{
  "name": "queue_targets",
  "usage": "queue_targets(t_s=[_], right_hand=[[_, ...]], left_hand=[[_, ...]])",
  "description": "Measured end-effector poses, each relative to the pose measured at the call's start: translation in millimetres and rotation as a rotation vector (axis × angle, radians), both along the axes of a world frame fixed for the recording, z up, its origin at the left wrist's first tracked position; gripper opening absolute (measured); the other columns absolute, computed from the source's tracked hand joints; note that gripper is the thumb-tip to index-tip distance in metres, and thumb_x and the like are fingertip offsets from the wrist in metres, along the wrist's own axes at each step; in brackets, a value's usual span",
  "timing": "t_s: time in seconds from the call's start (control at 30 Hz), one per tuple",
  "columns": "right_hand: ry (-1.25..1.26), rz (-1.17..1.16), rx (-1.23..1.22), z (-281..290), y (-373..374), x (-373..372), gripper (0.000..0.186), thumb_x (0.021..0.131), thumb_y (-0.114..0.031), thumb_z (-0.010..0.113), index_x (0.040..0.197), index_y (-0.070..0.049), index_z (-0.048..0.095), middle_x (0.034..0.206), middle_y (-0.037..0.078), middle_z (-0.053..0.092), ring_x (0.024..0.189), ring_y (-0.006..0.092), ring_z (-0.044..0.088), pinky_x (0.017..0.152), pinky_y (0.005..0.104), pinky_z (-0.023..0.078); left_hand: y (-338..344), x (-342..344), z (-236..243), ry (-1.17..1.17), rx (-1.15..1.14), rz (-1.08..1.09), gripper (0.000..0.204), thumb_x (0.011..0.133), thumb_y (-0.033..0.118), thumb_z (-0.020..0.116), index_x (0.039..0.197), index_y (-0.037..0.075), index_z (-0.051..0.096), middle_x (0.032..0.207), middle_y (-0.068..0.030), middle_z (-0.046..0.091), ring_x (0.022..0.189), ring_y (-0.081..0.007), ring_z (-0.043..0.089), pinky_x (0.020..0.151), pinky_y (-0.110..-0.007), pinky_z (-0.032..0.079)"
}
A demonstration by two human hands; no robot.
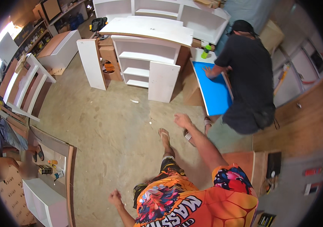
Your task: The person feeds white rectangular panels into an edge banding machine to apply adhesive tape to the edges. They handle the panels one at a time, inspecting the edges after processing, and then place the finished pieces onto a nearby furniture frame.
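Observation:
My left hand hangs low over the concrete floor, its fingers loosely apart and nothing in them. Stretched forward on the other side is my right hand, a finger pointing out and the others loosely bent; nothing shows in it. It is nearest to a striped sandal and to the worktable, touching neither. On that worktable lies a bright blue sheet, with another person's hand flat on it. A green bottle stands at the sheet's far end. My sandalled foot is on the floor ahead.
A person in black leans over the worktable at right. Ahead stand a white shelf cabinet and a leaning white panel. White frames are at far left. Another person sits at left near a wooden-edged board.

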State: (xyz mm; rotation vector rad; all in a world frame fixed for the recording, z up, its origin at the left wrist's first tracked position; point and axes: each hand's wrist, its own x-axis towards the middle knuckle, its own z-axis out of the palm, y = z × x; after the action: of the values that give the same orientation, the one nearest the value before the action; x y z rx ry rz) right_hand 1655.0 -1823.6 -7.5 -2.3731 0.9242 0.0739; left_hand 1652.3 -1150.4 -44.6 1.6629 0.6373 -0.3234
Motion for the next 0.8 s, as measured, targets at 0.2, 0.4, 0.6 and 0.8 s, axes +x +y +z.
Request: queue_targets(t_s=[0.2, 0.4, 0.6, 0.8], right_hand=[[-0.099, -0.020, -0.194, -53.2, -252.0, 182.5, 0.053, 0.080, -0.020, 0.077, 0.129, -0.003, 0.065, 0.130, 0.025, 0.064, 0.121, 0.0422, 0.061, 0.103, 0.0485, 0.051], [0.021, -0.053, -0.507, -68.8, -384.6, 282.4, 0.073, 0.081, -0.022, 0.078, 0.142, 0.006, 0.049, 0.155, 0.027, 0.043, 0.142, 0.0438, 0.043, 0.123, 0.0462, 0.034], [0.011, -0.109, -0.114, -136.0, -403.8, 280.2, 0.072, 0.084, -0.032, 0.080, 0.143, -0.001, 0.051, 0.140, 0.026, 0.056, 0.131, 0.0426, 0.053, 0.114, 0.0497, 0.039], [0.140, 0.306, -0.223, -79.0, -291.8, 303.3, 0.049, 0.079, -0.008, 0.076, 0.125, -0.004, 0.061, 0.108, 0.027, 0.069, 0.100, 0.0479, 0.068, 0.085, 0.0563, 0.055]], left_hand=[[-123.0, -25.7, 2.3, 0.163, 0.163, 0.324, 0.031, 0.091, 0.018, 0.077, 0.070, 0.007, 0.057, 0.061, -0.0047, 0.060, 0.047, -0.0115, 0.053, 0.041, -0.025, 0.037], [-229.7, -37.9, 79.4, 0.345, 0.305, 0.234, 0.028, 0.094, 0.020, 0.075, 0.078, 0.001, 0.061, 0.064, -0.0095, 0.065, 0.050, -0.0135, 0.059, 0.043, -0.027, 0.043], [-241.2, -51.3, 137.2, 0.402, 0.461, 0.477, 0.022, 0.090, 0.017, 0.076, 0.082, -0.001, 0.065, 0.068, -0.0093, 0.069, 0.056, -0.0153, 0.064, 0.049, -0.029, 0.049], [-285.8, -58.3, 148.1, 0.558, 0.562, 0.553, 0.027, 0.085, 0.022, 0.083, 0.078, 0.000, 0.070, 0.071, -0.0094, 0.073, 0.062, -0.0159, 0.071, 0.058, -0.031, 0.056]])
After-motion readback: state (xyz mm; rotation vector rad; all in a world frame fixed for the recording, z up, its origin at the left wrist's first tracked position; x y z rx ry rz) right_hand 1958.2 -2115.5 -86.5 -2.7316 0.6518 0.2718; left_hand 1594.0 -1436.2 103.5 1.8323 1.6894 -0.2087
